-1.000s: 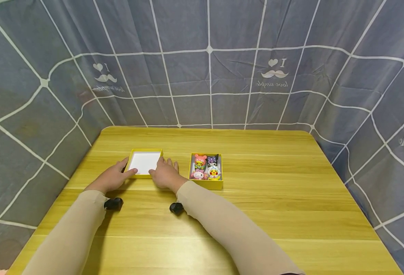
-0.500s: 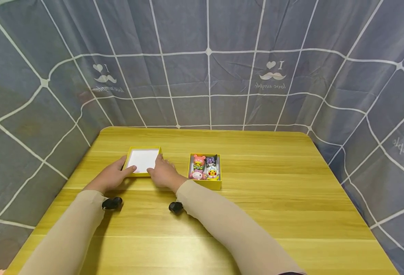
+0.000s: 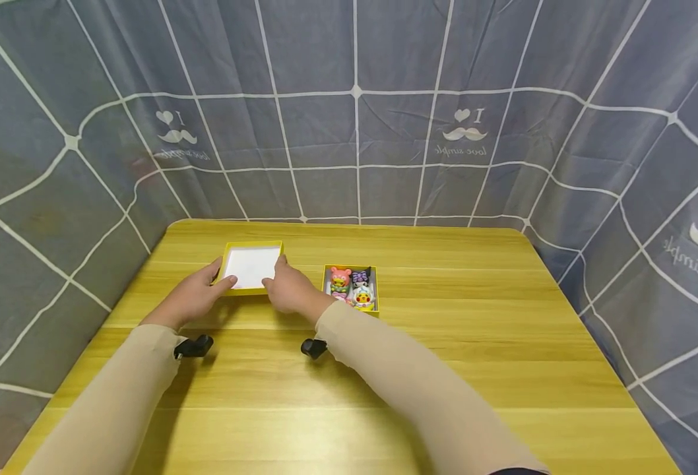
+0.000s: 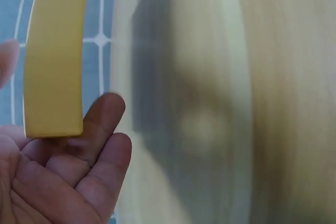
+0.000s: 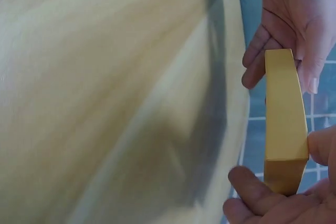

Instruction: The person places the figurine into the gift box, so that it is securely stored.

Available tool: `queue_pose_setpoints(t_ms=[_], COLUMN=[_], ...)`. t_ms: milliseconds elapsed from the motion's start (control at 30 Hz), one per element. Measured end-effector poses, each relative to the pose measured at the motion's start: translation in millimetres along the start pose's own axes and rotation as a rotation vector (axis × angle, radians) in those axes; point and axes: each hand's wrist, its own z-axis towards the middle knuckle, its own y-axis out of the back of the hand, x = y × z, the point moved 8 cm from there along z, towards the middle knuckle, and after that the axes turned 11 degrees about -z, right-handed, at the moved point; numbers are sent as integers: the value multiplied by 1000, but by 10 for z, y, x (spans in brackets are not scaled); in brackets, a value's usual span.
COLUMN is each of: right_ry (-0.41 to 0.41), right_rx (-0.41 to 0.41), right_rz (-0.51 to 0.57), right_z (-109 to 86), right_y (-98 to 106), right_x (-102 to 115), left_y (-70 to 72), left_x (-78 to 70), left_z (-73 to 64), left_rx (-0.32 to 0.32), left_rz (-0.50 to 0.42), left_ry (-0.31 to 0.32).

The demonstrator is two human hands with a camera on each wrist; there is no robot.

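A shallow yellow box lid (image 3: 253,265) with a white inside faces up between both hands at the left of the table. My left hand (image 3: 193,295) grips its left side, thumb over the near left corner. On the opposite side my right hand (image 3: 292,287) pinches the near right corner. Both wrist views show the lid's plain yellow side wall (image 4: 55,56) raised above the table, its shadow falling on the wood. Right of my right hand stands a yellow box (image 3: 377,290) of small cartoon figures (image 3: 361,297), partly covered by the right forearm.
The wooden table (image 3: 444,330) extends to the right and toward the front. A grey curtain (image 3: 313,132) with white grid lines hangs round its back and sides. Black wrist devices (image 3: 194,346) sit at both cuffs.
Both hands have lifted the lid off the table and moved it slightly away from me. The right forearm now overlaps the near part of the box of figures.
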Motion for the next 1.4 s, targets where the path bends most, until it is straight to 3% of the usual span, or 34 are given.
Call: queue_pose_setpoints(t_ms=[200, 500, 733, 1000, 1300, 1400], right_ry=[-17, -26, -25, -2, -39, -46], right_rx=[11, -54, -23, -99, -89, -117], right_rz=[51, 73, 135, 70, 131, 105], right_z=[-86, -332, -488, -651, -868, -925], right_y=[179, 444, 554, 739, 826, 855], right_x=[-129, -373, -632, -839, -1105, -1184], left_y=[-59, -191, -341, -512, -721, -799], left_x=[-178, -469, -724, -961, -1174, -1215], left_z=[24, 83, 149, 210, 247, 260], left_rx=[8, 0, 4, 17, 41, 55], left_rz=[-40, -118, -181, -229, -260, -273], left_ry=[-20, -55, -84, -104, -136, -133])
